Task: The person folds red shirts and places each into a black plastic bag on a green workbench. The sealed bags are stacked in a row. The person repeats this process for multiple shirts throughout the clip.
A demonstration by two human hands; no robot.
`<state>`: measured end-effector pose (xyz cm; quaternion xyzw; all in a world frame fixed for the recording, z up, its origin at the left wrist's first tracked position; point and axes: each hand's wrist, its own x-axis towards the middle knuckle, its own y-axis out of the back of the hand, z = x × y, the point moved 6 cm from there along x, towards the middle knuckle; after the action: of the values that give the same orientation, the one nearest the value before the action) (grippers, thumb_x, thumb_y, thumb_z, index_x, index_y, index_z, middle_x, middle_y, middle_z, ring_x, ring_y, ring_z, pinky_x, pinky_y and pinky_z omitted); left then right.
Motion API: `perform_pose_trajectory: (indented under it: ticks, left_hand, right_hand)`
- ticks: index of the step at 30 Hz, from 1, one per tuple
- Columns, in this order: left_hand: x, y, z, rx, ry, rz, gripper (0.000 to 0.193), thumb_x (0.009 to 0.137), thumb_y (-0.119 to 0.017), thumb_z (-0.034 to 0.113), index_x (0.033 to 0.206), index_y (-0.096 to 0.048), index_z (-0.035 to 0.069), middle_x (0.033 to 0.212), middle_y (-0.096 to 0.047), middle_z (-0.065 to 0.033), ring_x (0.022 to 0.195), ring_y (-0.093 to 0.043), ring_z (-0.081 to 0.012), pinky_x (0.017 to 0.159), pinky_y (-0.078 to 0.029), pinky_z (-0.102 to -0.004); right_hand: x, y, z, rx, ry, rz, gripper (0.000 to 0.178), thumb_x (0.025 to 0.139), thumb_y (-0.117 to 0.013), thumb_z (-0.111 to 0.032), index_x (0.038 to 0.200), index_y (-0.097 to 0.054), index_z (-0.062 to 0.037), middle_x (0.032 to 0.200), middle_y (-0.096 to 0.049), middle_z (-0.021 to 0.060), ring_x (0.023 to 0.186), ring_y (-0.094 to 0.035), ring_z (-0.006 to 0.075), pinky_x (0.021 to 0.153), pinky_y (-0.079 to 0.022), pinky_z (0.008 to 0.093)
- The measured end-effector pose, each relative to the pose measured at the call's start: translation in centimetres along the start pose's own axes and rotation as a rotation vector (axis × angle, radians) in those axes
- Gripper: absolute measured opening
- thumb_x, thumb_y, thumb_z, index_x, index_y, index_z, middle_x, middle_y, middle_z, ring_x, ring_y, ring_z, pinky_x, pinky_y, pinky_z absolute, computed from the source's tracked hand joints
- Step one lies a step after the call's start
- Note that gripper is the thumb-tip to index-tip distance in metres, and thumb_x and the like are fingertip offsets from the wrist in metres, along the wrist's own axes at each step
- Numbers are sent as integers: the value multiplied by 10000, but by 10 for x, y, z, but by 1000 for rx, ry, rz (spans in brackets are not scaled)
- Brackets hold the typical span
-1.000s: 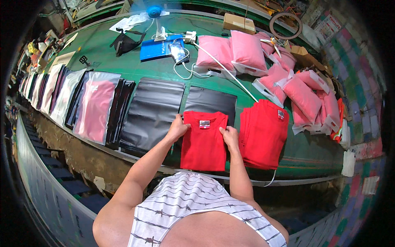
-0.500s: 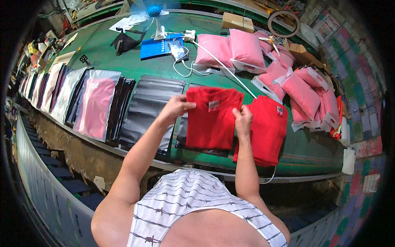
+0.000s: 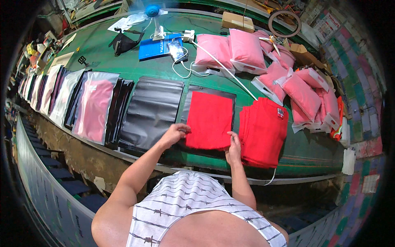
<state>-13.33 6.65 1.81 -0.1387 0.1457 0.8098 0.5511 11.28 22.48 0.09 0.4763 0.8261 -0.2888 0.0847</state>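
A folded red shirt (image 3: 208, 119) lies flat on a black plastic bag (image 3: 189, 96), whose dark border shows at the top and along the sides. My left hand (image 3: 177, 133) is at the shirt's lower left edge, its fingers closed on the fabric. At the lower right corner, my right hand (image 3: 233, 149) pinches the cloth between thumb and fingers. Just right of it sits a stack of folded red shirts (image 3: 263, 133) with a label on the top one. A pile of flat black bags (image 3: 152, 111) is to the left.
Packed garments in clear bags (image 3: 95, 105) line the table's left side. Filled pink bags (image 3: 302, 94) heap up at the right. Farther back are a small blue fan (image 3: 152, 11), a blue box (image 3: 154, 49), a phone (image 3: 176, 50) with a white cable and a black bag (image 3: 122, 42).
The red shirt was held up with its neck label showing; now it lies plain side up on the black bag. Both hands have moved down toward its near corners.
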Motion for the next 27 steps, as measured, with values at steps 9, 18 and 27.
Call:
perform_pose_trajectory:
  ticks: [9,18,27]
  left_hand:
    - [12,-22,-6,-138,34,86,473,792,-720,-2,1254,-623,-16,1029,-679,-140,793,-649,-185,692,-536,-318]
    - [24,-65,40,51,9,-11,489,765,-737,45,1223,-629,-87,967,-688,-169,737,-667,-185,685,-549,-351]
    - [14,-68,33,41,-183,108,544,843,-708,77,1337,-506,-26,1075,-687,-194,910,-685,-239,791,-548,-366]
  right_hand:
    - [11,-2,-2,-575,72,8,307,1041,-538,-277,1147,-714,-48,1145,-707,127,1107,-649,260,975,-485,374]
    - [-45,-107,-43,-1481,274,-153,751,846,-709,-507,1316,-580,64,1412,-487,311,1173,-599,479,996,-492,516]
    - [-28,-94,-24,-1477,480,-52,300,881,-621,-128,1122,-669,43,1298,-588,282,953,-688,468,862,-557,536]
